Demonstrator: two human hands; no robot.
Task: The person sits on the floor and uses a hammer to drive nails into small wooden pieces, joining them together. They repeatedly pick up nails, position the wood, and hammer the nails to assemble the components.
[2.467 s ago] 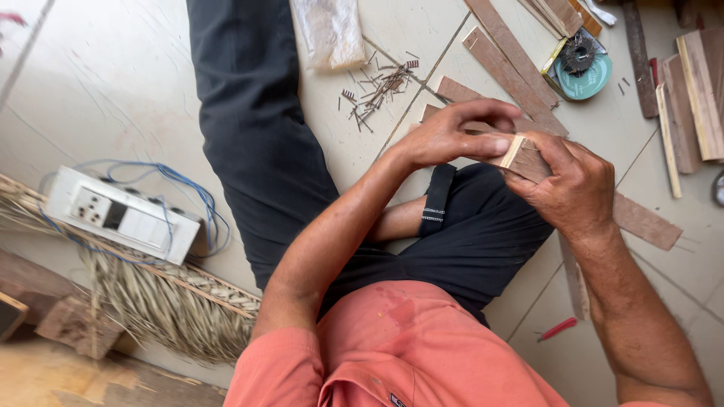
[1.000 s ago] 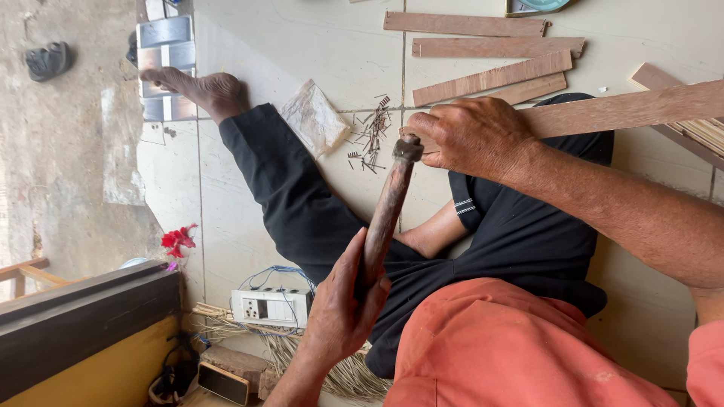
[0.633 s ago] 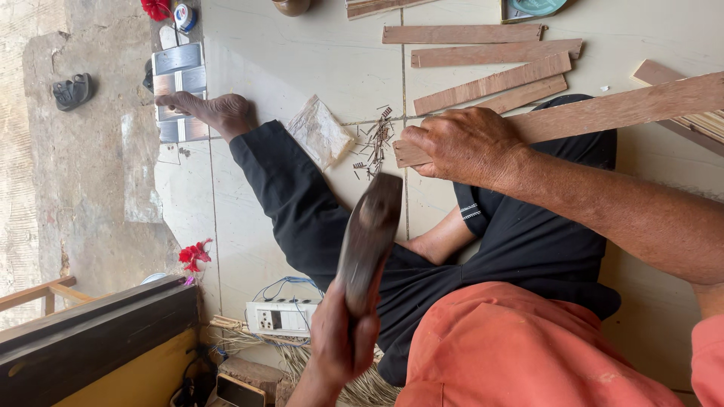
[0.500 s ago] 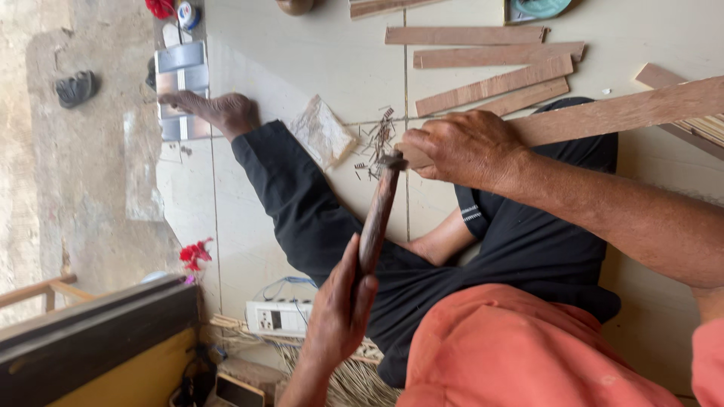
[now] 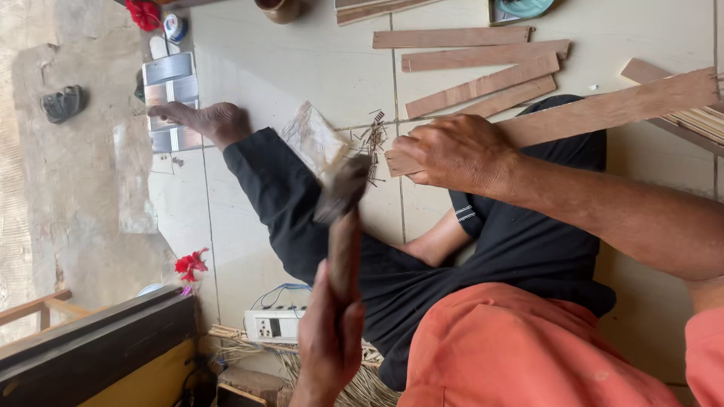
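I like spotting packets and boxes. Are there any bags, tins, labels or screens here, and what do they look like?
Plastic bag: clear and crinkly, flat on the tile by the nails.
Round tin: small, blue and white, top left on the floor.
Socket box: white, rectangular, blue wires, by the hand gripping the hammer.
No screens.

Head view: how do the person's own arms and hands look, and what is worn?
Both forearms are bare. The right hand shows no ring or watch; an orange sleeve starts high on that arm. The left hand and its wrist are bare too.
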